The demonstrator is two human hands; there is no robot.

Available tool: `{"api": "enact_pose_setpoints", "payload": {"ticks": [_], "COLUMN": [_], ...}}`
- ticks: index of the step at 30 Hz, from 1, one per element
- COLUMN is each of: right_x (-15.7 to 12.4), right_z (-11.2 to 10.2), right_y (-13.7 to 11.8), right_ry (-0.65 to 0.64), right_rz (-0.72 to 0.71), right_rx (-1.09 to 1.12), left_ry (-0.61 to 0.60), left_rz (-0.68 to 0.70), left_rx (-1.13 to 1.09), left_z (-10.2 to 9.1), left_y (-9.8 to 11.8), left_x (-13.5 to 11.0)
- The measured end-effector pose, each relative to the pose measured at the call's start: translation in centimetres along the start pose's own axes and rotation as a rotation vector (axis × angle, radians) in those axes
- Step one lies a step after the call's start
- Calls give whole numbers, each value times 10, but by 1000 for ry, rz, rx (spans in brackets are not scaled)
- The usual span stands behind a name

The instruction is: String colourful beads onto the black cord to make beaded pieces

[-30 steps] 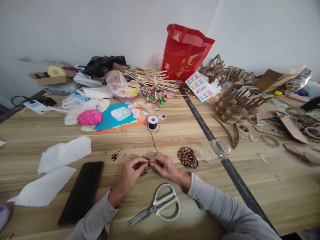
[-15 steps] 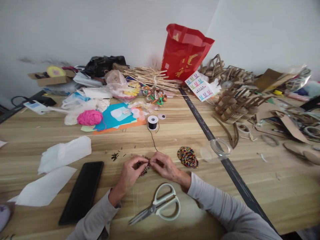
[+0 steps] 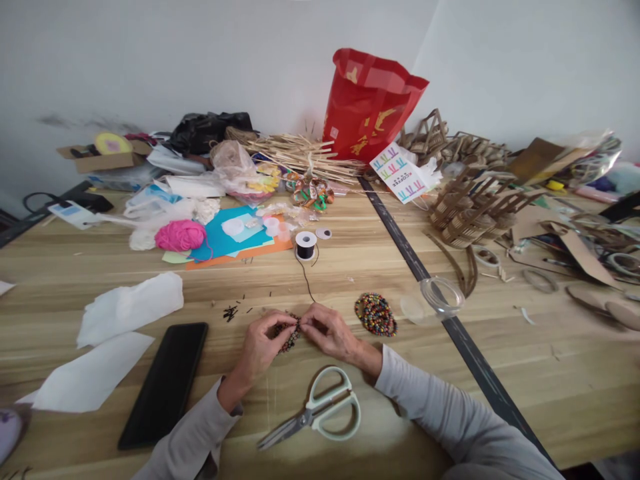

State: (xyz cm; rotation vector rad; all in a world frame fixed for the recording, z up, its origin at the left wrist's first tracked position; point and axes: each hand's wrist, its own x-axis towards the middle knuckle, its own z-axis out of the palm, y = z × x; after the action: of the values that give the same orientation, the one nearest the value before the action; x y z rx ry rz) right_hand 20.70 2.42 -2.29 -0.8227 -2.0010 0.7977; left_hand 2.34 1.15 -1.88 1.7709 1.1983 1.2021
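Observation:
My left hand (image 3: 263, 341) pinches a dark beaded string (image 3: 289, 342), part of which hangs below the fingers. Fingertip to fingertip with it, my right hand (image 3: 327, 331) is closed in a pinch on black cord (image 3: 305, 277), though the exact grip is too small to see. That cord runs back to a white spool (image 3: 306, 246) wound with black. To the right of my hands lies a coiled heap of colourful bead strings (image 3: 376, 315). Scissors with pale green handles (image 3: 334, 404) rest on the table just below my hands. Short black cord scraps (image 3: 231, 313) lie to the left.
A black phone (image 3: 164, 385) and white paper sheets (image 3: 131, 309) lie at the left. Clear tubing (image 3: 442, 297) is coiled at the right, near small woven baskets (image 3: 467, 213). Pink yarn (image 3: 180, 235), bamboo sticks (image 3: 295, 152) and a red bag (image 3: 373, 107) stand along the back.

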Motion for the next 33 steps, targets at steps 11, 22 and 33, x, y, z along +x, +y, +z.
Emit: {"api": "enact_pose_setpoints", "payload": {"ticks": [11,22,33], "right_x": [0,-2,1], "right_z": [0,2,0], "right_y": [-1,4,0], "right_ry": [-15,-2,-5], "right_rz": [2,-11,-26], "right_rx": [4,28,17], "left_ry": [-17,-16,-22], "left_rz": [-9,-10,-24], "left_rx": [8,-14,-5], "left_z": [0,1,1], "left_y": [0,-2,2], "left_x": [-1,-2,-1]}}
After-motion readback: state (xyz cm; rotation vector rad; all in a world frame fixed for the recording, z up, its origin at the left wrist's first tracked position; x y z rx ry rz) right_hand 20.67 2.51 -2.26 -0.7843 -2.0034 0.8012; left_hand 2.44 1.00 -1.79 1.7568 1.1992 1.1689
